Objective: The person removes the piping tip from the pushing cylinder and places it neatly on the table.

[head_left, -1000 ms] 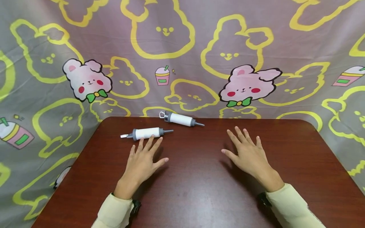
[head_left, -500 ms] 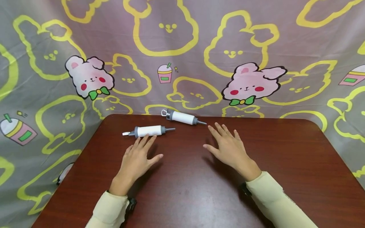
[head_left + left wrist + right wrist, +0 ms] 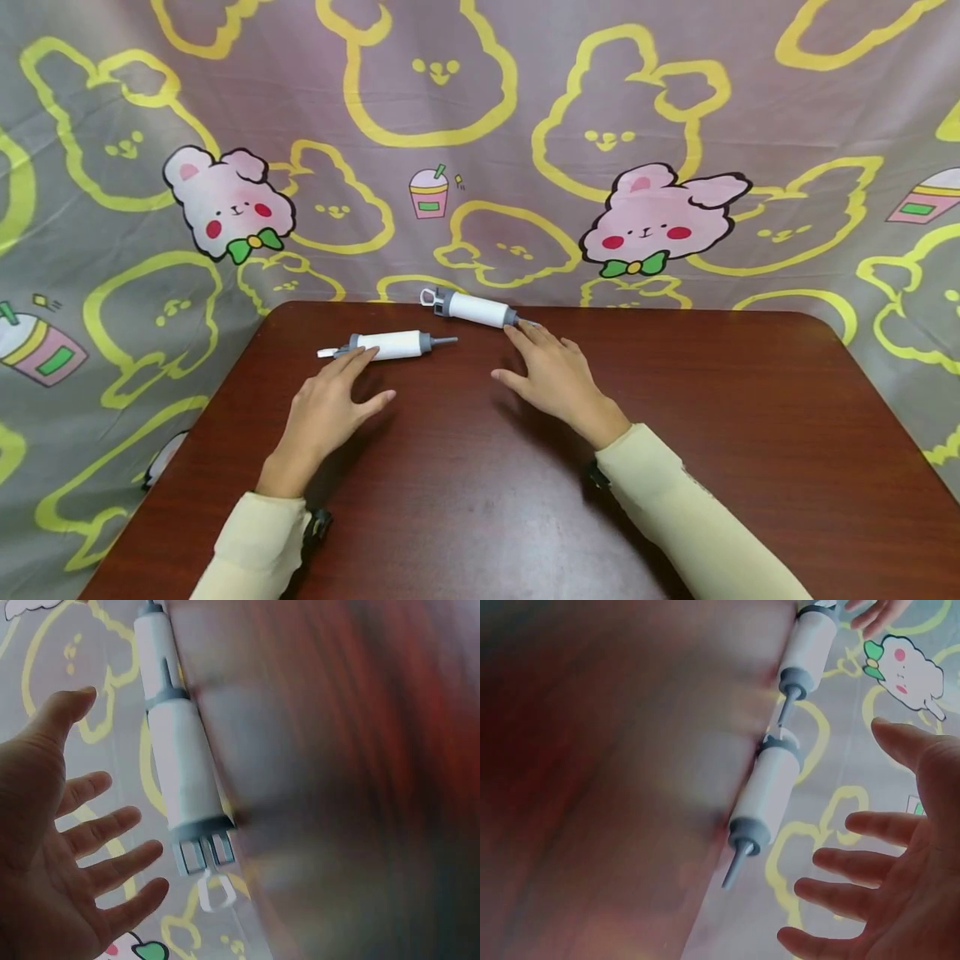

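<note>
Two large white syringes with grey ends, thin grey nozzles and white pull loops lie on the table. In the head view, the left syringe lies nearer the person; the back syringe is by the far edge. My left hand hovers with spread fingers at the left syringe's plunger end, partly covering it. The left wrist view shows a gap between those fingers and that syringe. My right hand has straight fingertips in front of the back syringe's nozzle; the right wrist view shows them apart from its barrel.
A dark red-brown wooden table fills the lower part of the head view. Behind it hangs a cloth printed with cartoon rabbits, close against the table's far edge. Cream sleeves and dark wrist straps are on both arms.
My right hand has moved left and forward to the back syringe's nozzle. My left hand has shifted left toward the plunger end of the left syringe. Both syringes lie as before.
</note>
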